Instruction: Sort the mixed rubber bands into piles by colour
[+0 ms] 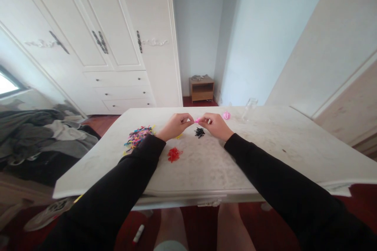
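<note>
My left hand [177, 124] and my right hand [216, 124] meet over the far half of the white table, each with thumb and fingertips pinched. Between them is a small bright pink strip [197, 120], partly hidden by the fingertips; its exact kind is too small to make out. Just below the hands lies a small heap of black strips [199, 132]. Nearer to me sits a heap of red strips [174, 154]. Left of my left hand spreads a larger mixed-colour heap [140, 137]. Some yellow pieces [179, 136] show beside my left wrist, partly covered.
A pink bundle [226, 115] and a clear glass container [250, 109] stand toward the table's far edge [273, 108]. Beyond are a white wardrobe [159, 4] and a small wooden cabinet [202, 89]. Clothes [44, 137] are piled at left; a white marker [138, 234] lies on the floor.
</note>
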A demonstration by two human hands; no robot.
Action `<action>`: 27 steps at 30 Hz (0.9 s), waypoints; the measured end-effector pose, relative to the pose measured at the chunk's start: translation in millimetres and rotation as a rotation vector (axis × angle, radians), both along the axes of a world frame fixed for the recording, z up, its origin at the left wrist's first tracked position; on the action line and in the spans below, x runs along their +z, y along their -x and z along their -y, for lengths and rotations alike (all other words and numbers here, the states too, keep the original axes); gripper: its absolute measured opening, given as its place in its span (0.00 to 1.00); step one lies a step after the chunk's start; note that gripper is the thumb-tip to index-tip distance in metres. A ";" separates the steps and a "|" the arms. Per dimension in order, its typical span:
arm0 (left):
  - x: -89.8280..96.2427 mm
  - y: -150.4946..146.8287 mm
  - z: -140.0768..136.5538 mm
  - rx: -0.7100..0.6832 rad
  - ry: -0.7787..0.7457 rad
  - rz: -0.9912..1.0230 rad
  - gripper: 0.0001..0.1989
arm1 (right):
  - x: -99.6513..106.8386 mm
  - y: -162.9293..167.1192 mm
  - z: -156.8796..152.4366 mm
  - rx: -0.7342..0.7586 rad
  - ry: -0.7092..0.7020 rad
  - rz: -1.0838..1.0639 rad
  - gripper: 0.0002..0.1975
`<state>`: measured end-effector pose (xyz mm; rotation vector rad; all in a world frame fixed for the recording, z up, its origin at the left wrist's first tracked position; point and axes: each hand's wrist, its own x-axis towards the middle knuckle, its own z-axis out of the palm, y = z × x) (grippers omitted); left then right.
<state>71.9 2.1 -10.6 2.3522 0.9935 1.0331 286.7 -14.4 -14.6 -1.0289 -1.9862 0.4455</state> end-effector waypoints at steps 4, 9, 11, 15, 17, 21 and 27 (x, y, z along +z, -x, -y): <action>3.0 4.0 -6.1 0.045 -0.029 -0.014 0.08 | 3.9 -0.6 -2.4 -0.066 -0.021 -0.027 0.05; 10.9 22.6 -19.7 0.194 -0.060 0.021 0.06 | 11.2 -14.8 -10.3 -0.256 -0.086 -0.135 0.06; 11.7 23.7 -20.0 0.216 -0.054 0.031 0.06 | 11.2 -16.1 -11.5 -0.282 -0.096 -0.152 0.05; 7.8 11.4 -10.1 0.110 -0.031 -0.002 0.07 | 5.7 -9.1 -9.7 -0.162 -0.083 -0.047 0.05; 5.3 6.1 -5.8 0.073 -0.022 0.026 0.09 | 2.0 -8.4 -10.8 -0.124 -0.085 -0.024 0.05; 2.2 4.0 -7.4 0.039 0.202 0.292 0.11 | -6.4 -18.9 -21.3 -0.190 -0.091 -0.036 0.05; 4.2 -0.6 -11.0 -0.099 0.919 0.867 0.13 | -21.9 -27.0 -37.3 -0.236 0.026 -0.001 0.05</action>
